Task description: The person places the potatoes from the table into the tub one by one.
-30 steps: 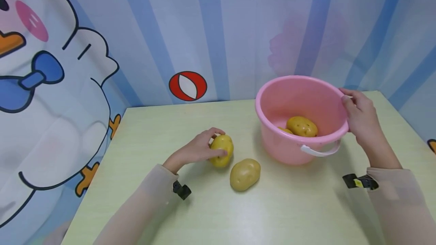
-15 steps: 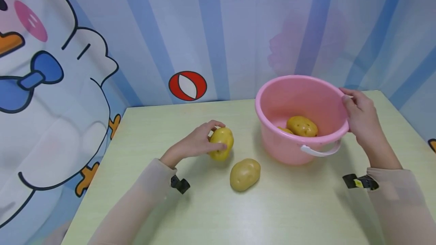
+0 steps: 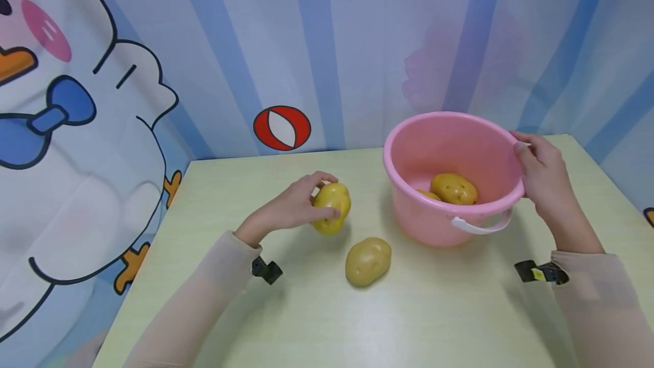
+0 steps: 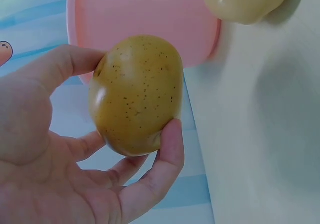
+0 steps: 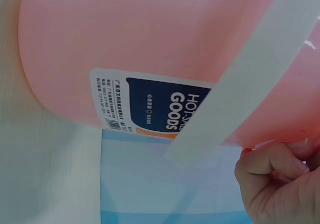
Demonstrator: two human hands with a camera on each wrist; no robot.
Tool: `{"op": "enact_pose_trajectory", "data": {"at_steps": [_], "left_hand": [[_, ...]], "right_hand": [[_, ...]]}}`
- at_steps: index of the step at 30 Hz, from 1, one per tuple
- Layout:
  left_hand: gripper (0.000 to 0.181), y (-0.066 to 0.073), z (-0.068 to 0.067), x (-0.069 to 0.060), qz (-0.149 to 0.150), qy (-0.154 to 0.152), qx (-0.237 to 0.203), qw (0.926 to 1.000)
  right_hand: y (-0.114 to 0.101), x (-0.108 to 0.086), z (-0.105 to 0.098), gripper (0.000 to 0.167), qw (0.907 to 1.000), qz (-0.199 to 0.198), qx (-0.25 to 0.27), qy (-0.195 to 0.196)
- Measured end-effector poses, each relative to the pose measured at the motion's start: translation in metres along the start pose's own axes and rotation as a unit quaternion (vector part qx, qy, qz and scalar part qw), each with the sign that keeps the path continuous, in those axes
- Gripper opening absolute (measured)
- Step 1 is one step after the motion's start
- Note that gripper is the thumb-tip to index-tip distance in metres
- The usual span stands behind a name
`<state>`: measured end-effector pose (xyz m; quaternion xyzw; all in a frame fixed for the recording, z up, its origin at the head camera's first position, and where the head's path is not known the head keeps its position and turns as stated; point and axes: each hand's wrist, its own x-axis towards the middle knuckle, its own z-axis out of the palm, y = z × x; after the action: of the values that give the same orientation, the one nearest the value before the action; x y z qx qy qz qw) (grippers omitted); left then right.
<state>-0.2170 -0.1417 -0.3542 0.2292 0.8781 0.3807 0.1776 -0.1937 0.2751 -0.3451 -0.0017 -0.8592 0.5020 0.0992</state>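
Observation:
My left hand (image 3: pixel 293 203) grips a speckled yellow potato (image 4: pixel 140 93) between thumb and fingers, above the table and left of the bucket. On the right, my right hand (image 3: pixel 546 178) holds the rim of a pink bucket (image 3: pixel 424 223), thumb inside; the right wrist view shows its curled fingers (image 5: pixel 275 164) at the rim. Inside the bucket lies a potato (image 3: pixel 453 189), with part of a second one (image 3: pixel 428 194) showing behind the front rim. Another, paler potato (image 3: pixel 368 262) rests on the table in front of the bucket.
A white handle (image 3: pixel 480 227) hangs down at the bucket's front. The pale table (image 3: pixel 434 311) ends against a blue striped backdrop (image 3: pixel 357 44) with cartoon prints. A printed label (image 5: pixel 160 103) is stuck to the bucket's side.
My left hand has lifted the yellow potato off the table and away from me, leaving a shadow below. The right hand, the bucket and the pale potato have stayed in place.

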Motion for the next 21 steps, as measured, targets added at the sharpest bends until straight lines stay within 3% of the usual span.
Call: {"op": "enact_pose_trajectory", "data": {"at_steps": [21], "left_hand": [[0.063, 0.028, -0.018, -0.006, 0.027, 0.000, 0.020, 0.9994]], "right_hand": [[-0.002, -0.001, 0.000, 0.059, 0.9999, 0.008, -0.005, -0.006]]}}
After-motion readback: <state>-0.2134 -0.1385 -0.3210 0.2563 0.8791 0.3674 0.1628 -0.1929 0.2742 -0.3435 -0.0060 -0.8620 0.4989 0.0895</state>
